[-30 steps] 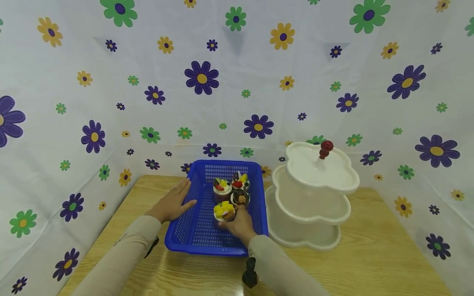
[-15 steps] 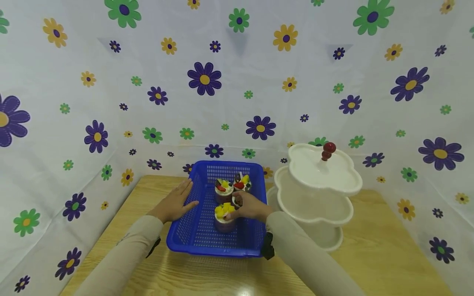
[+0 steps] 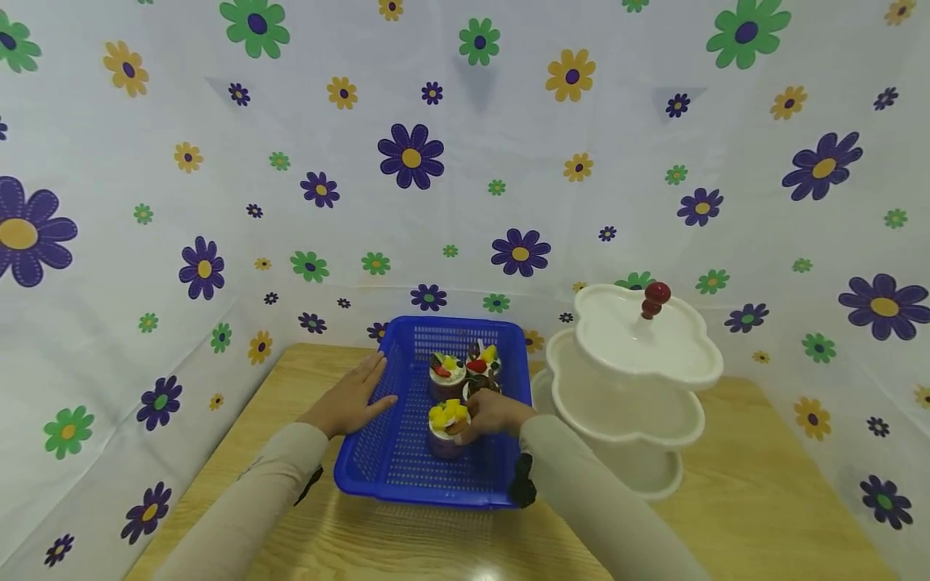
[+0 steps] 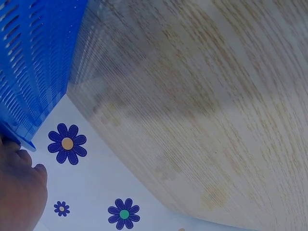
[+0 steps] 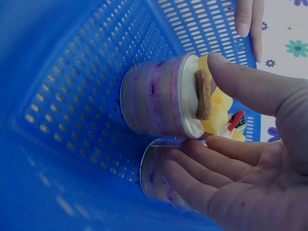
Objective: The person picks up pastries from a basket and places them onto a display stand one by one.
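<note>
Over a wooden table (image 3: 312,553), you are holding your right hand (image 3: 494,413) about the yellow-topped dessert cup (image 3: 445,447), which is standing upright toward the near side of a blue basket (image 3: 407,466). That hand's fingers are lying nearly straight, close together, beside a neighbouring cup (image 5: 156,178); your thumb is standing apart near the topping. Whether you are pressing on the cup, the views are not telling. Your left hand (image 3: 350,401) is resting on the basket's left edge, fingers straight, thumb spread. You are apparently working at the grasp; the next move would be calling for thumb and fingers to be meeting on the cup's sides, sparing the topping and the neighbouring cup. No brand, label or writing is showing legibly anywhere.
</note>
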Action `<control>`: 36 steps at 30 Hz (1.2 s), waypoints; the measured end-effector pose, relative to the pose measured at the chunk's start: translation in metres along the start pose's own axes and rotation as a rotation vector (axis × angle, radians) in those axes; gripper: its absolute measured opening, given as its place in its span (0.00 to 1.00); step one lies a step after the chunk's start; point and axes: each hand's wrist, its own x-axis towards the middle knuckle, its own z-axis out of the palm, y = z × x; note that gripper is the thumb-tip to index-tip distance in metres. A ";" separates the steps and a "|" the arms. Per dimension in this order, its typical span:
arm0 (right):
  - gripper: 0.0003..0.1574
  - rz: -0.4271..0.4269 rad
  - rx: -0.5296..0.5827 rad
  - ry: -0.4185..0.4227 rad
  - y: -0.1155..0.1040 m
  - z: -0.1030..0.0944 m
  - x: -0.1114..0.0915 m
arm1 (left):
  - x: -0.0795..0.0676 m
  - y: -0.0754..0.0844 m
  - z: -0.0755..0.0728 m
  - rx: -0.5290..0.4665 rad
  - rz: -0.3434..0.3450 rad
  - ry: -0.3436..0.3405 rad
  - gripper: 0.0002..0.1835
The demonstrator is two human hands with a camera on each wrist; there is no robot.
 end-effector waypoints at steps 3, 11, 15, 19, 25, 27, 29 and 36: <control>0.44 0.001 -0.033 -0.023 -0.004 0.001 0.005 | 0.001 -0.001 0.000 0.005 0.002 -0.010 0.42; 0.47 -0.022 -0.121 -0.101 -0.014 0.008 0.015 | 0.003 -0.007 0.005 0.005 -0.006 -0.018 0.42; 0.46 -0.018 -0.133 -0.112 -0.017 0.012 0.022 | 0.003 -0.009 0.007 0.012 -0.014 -0.022 0.42; 0.49 0.016 -0.141 -0.134 -0.017 0.015 0.029 | 0.002 -0.006 0.005 0.007 -0.002 -0.014 0.43; 0.53 0.053 -0.150 -0.163 -0.013 0.015 0.032 | 0.002 -0.003 0.003 0.018 -0.010 -0.026 0.43; 0.52 0.054 -0.145 -0.164 -0.012 0.016 0.033 | 0.002 -0.003 0.003 0.025 -0.018 -0.028 0.42; 0.52 0.058 -0.130 -0.163 -0.012 0.017 0.034 | 0.002 -0.003 0.003 0.019 -0.024 -0.022 0.41; 0.51 0.017 -0.125 -0.142 -0.004 0.023 0.041 | 0.003 -0.004 0.004 0.017 -0.030 -0.023 0.40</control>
